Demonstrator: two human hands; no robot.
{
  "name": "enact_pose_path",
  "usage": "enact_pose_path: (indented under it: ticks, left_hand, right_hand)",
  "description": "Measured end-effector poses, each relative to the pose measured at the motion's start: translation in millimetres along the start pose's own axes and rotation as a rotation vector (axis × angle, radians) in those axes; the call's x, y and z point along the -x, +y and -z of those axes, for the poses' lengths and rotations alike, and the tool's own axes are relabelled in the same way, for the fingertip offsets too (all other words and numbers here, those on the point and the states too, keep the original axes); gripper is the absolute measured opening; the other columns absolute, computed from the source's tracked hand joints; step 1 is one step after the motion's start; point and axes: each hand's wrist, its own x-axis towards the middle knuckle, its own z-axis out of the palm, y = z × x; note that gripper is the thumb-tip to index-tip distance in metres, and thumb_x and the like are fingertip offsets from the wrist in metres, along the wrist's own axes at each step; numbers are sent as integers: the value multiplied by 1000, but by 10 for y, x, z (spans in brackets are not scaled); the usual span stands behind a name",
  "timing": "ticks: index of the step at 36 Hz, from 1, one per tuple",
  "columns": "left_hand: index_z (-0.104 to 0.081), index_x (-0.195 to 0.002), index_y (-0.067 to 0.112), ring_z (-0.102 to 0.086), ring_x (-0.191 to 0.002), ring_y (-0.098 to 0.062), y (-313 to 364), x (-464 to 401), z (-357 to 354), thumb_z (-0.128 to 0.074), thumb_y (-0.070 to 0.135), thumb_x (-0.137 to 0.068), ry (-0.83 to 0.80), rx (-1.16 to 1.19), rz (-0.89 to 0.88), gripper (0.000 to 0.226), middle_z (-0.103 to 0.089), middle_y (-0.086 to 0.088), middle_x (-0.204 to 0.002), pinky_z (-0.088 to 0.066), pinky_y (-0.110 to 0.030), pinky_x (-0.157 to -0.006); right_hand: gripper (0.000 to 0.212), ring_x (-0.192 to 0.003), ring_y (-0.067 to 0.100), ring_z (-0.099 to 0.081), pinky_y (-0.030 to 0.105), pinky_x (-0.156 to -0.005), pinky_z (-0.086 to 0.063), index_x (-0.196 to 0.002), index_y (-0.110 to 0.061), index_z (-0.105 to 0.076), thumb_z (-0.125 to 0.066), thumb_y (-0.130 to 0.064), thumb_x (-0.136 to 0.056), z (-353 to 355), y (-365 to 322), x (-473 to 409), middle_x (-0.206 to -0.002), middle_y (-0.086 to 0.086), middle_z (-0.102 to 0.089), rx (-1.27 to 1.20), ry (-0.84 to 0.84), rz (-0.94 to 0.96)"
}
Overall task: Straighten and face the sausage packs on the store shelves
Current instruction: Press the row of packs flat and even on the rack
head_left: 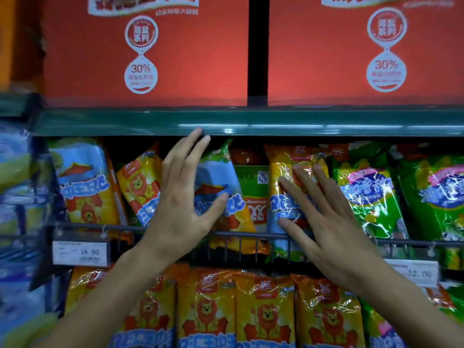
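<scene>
Reaching over the lower row of upright orange lion-print sausage packs [266, 312], I have both hands at the middle shelf, behind its grey wire front rail [241, 234]. My left hand [180, 197] spreads open, fingers straight, thumb touching the tilted blue-and-orange plastic sausage pack [221, 194]; nothing is gripped yet. My right hand [324, 222] lies flat and open on the glossy yellow-and-blue sausage pack [283, 197] just beside it, fingertips pressing its face.

Both packs look soft, light and slippery in their crinkled film, with firm sticks inside, I judge; best taken by the long side edges, not the floppy top seal.

The tilted pack's long axis runs roughly vertical but leans, top toward the left, base toward the right. The yellow one stands nearly upright, face forward. Between them a green-and-red pack [253, 189] sits further back, its print upside down. Farther up, the green shelf edge [301, 121] carries red cardboard cartons [190, 59].
</scene>
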Motion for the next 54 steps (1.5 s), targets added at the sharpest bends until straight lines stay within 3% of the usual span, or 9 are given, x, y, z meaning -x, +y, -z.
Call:
enact_pose_path:
  ticks: [10, 20, 26, 29, 34, 36, 40, 48, 54]
  left_hand:
    - [-39, -147, 21, -54, -124, -4, -126, -210, 347, -79, 46, -85, -35, 38, 73, 78, -27, 13, -146, -38, -9, -107]
    - [-64, -124, 12, -49, -122, -10, -113, -268, 460, -77, 50, -83, -91, -118, -11, 57, -38, -1, -135, -34, -8, -109]
    - [-63, -136, 11, -54, -127, -23, -92, -127, 380, -74, 37, -93, -66, -210, -14, 51, -54, -5, -133, -42, -28, -112]
    - [-59, -142, 18, -50, -135, -20, -105, -149, 332, -73, 38, -95, -98, -173, 42, 53, -50, 1, -142, -44, -36, -115]
    - [-59, -140, 17, -51, -135, -17, -147, -168, 297, -70, 40, -96, -117, -140, 3, 50, -54, 4, -141, -46, -36, -112]
    - [-59, -141, 17, -50, -136, -17, -168, -155, 326, -70, 39, -97, -117, -125, -8, 50, -53, 5, -141, -45, -35, -112]
    - [-59, -143, 14, -51, -138, -20, -180, -121, 431, -75, 26, -96, -125, -124, -89, 51, -56, 0, -143, -46, -37, -113]
    - [-57, -141, 8, -51, -138, -22, 1, -187, 684, -81, 19, -93, -8, -86, -316, 56, -58, -4, -141, -39, -43, -119]
    - [-54, -141, 23, -61, -130, -18, 280, -256, 912, -82, 24, -90, 63, 233, -113, 58, -61, 4, -139, -54, -34, -103]
  right_hand:
    - [67, -155, 10, 23, 31, -124, 14, -161, -44, 1, -22, -64, -102, -61, -16, 23, -169, -21, 18, 18, 70, 7]
    - [60, -157, 12, -16, 43, -126, -21, -156, -27, -42, -48, -50, -101, -110, -22, 40, -166, -9, -30, -89, 260, 29]
    - [57, -151, 5, -26, 29, -123, -24, -149, -21, -50, -54, -44, -98, -68, -154, 35, -158, -10, -40, -252, 292, 49]
    - [62, -140, -8, -30, 13, -116, -26, -153, -27, -44, -49, -57, -99, -40, -385, -55, -151, -22, -38, -354, 259, 86]
    - [91, -145, 10, -37, 30, -114, -37, -162, -39, -8, -56, -68, -90, -95, -736, -418, -161, -10, -37, -537, 39, -40]
    - [81, -136, 13, -50, 33, -109, -46, -159, -39, -21, -66, -54, -93, -124, -775, -531, -148, -10, -53, -633, -9, -38]
    - [56, -108, 2, -66, 32, -93, -58, -144, -35, -50, -73, -36, -94, -195, -752, -513, -116, -32, -64, -740, 75, 42]
    - [56, -120, -4, -62, 22, -99, -54, -146, -35, -50, -69, -33, -93, -223, -768, -315, -131, -27, -64, -881, 377, 133]
    - [55, -120, 5, -65, 21, -97, -54, -146, -28, -51, -69, -25, -94, 123, -910, -341, -132, -22, -64, -1000, 561, 209]
